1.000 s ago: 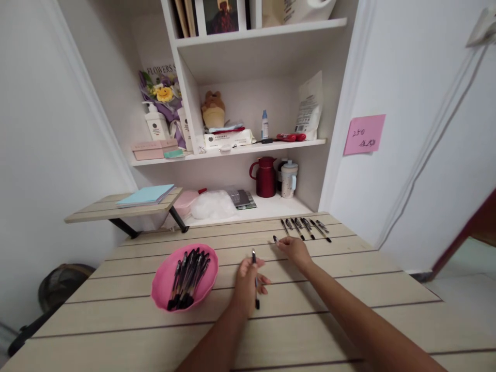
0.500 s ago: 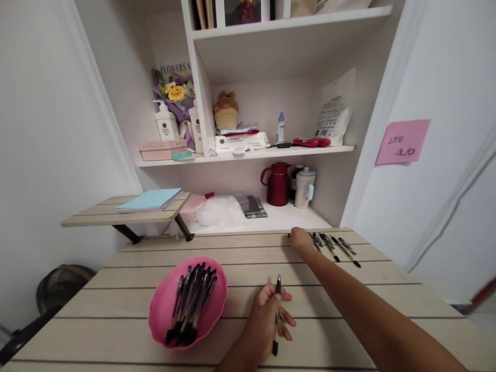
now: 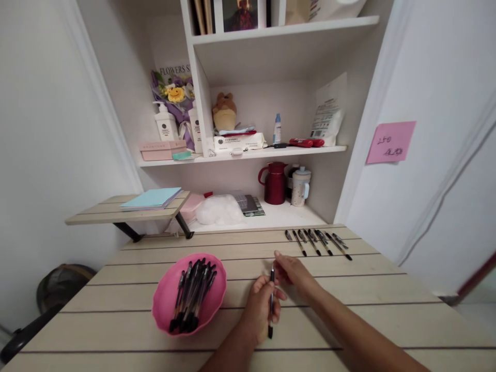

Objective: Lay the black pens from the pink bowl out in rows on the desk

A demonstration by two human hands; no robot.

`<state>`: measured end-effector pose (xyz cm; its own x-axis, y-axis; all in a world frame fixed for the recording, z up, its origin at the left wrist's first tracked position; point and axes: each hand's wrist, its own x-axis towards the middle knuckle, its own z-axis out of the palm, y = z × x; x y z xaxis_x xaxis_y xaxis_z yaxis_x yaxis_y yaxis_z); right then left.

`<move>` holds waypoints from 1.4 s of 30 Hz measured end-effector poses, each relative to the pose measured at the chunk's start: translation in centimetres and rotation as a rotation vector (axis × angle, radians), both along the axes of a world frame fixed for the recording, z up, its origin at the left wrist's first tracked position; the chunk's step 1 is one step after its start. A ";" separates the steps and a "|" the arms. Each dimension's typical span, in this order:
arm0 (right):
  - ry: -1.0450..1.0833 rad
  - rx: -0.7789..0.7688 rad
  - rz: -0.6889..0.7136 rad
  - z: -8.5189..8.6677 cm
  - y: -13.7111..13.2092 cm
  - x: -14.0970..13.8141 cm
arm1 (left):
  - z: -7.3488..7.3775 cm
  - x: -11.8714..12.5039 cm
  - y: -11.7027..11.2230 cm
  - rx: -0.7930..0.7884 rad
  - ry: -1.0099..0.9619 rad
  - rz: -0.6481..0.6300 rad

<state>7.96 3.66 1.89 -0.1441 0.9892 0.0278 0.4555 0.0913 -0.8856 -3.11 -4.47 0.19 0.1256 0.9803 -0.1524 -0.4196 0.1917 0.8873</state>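
Observation:
My left hand (image 3: pixel 260 305) is closed around a black pen (image 3: pixel 271 297) over the table, its bare silver point facing away from me and its black end towards me. Right beside that point is my right hand (image 3: pixel 292 271), fingers bent and a little apart, with nothing visible in them; contact with the pen is unclear. To the left, a pink scalloped bowl (image 3: pixel 160 305) holds a bundle of similar pens (image 3: pixel 192 294). Toward the table's far right, pens (image 3: pixel 300 244) lie in a row with short black caps (image 3: pixel 288 235) beside them.
A small raised wooden shelf (image 3: pixel 93 214) at left carries blue paper (image 3: pixel 153 198). Behind the table (image 3: pixel 132 289), the white shelving holds a red jug (image 3: pixel 275 183), a lidded cup (image 3: pixel 300 187) and a white plastic bag (image 3: pixel 220 209). A pink note (image 3: pixel 391 142) sticks to the right wall.
My right hand has come back from the far row to the pen's point, leaving a black cap visible at the row's left end. My left hand still grips the pen.

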 end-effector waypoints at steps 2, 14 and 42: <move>0.345 -0.087 0.033 -0.4 -2.6 -1.3 | 0.1 0.1 0.0 0.031 0.009 0.012; 0.856 -0.190 -0.129 -0.7 -5.3 -3.1 | 0.3 0.5 -0.4 0.116 0.053 0.012; 0.878 -0.260 0.123 0.3 -4.9 -0.9 | 0.2 0.3 -0.3 0.066 0.101 -0.051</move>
<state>7.04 -1.24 2.16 -0.2809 0.9587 -0.0442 -0.3890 -0.1558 -0.9080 -2.82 -4.78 0.43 0.1627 0.9814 -0.1024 -0.3189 0.1505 0.9358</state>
